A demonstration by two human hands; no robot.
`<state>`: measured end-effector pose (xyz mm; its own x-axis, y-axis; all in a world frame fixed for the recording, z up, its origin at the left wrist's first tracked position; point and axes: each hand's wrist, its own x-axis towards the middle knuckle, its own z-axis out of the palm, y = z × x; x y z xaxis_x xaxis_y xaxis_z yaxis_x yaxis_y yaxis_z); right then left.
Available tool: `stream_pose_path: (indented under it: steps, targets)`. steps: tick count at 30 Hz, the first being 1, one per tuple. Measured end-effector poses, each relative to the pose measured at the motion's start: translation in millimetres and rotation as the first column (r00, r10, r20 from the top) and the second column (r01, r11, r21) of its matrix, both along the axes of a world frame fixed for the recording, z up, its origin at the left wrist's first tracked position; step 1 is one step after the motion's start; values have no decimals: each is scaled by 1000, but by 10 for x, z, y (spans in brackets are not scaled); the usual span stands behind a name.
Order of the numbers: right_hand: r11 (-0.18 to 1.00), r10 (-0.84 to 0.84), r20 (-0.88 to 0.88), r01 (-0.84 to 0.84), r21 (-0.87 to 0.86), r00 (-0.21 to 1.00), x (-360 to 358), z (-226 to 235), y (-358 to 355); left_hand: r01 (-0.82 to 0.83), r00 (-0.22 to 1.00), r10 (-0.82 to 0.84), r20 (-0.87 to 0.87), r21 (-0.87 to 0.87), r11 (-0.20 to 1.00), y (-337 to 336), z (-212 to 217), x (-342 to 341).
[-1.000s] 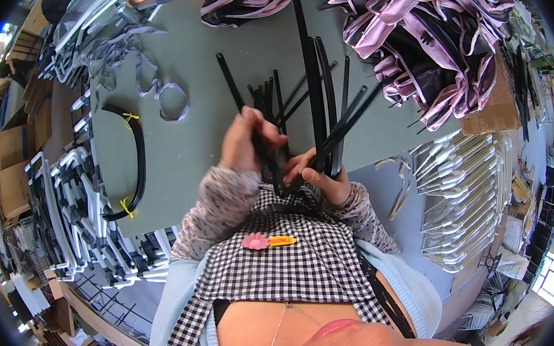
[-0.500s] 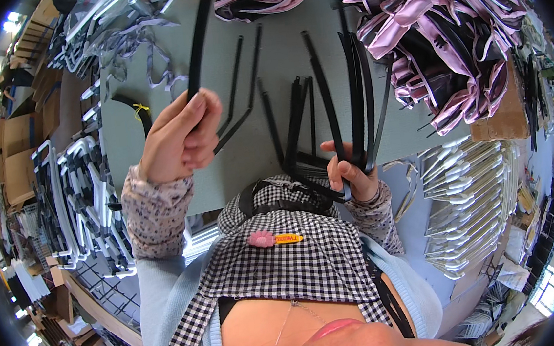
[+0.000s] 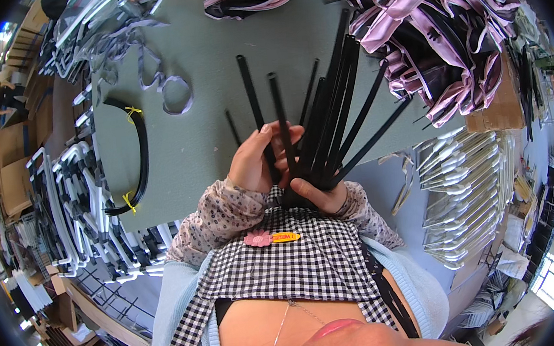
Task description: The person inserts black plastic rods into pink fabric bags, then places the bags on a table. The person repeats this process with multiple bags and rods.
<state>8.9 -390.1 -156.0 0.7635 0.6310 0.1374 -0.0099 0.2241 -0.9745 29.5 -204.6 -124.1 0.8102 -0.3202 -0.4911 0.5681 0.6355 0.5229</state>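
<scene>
A fanned bunch of long, thin black strips (image 3: 331, 112) stands up in front of my checked apron, their free ends pointing away over the table. My right hand (image 3: 322, 194) is closed around the lower part of the bunch, thumb on the near side. Close beside it, my left hand (image 3: 253, 158) is closed on one or more black strips at the bunch's left side, a strip passing between thumb and fingers. The lower ends of the strips are hidden by my hands and the apron.
On the grey-green table (image 3: 202, 146) lies a curved black bundle (image 3: 141, 162) tied with yellow, with a grey ribbon (image 3: 178, 99) beyond it. Pink-and-black fabric pieces (image 3: 423, 41) are heaped at far right. White-tipped wire pieces (image 3: 467, 202) stand right; bent metal tubes (image 3: 76, 210) left.
My left hand has come right and down from the left, where it held up a strip, to the bunch. The strips are gathered closer together, and the yellow-tied bundle shows fully.
</scene>
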Motion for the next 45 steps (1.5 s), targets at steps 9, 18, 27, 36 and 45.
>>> stream_pose_path:
  steps: [9,18,27,36,45]
  targets:
    - [980,-109,-315,155,125,943,-127,82,-77,117,988,-125,91,87,989,-101,-69,-233]
    - [967,-251,-175,239,-90,952,-100,143,-131,-14,948,-71,310,262,965,-119,-42,-146]
    - [976,-186,-331,214,48,925,-151,57,-404,-14,989,4,150,66,998,1201,303,236]
    - [991,21,24,-24,135,999,-167,-114,-235,-77,932,-156,328,598,798,1034,287,587]
    - [979,30,-275,26,201,961,-138,89,-53,-248,827,-557,69,936,-251,528,-2236,967]
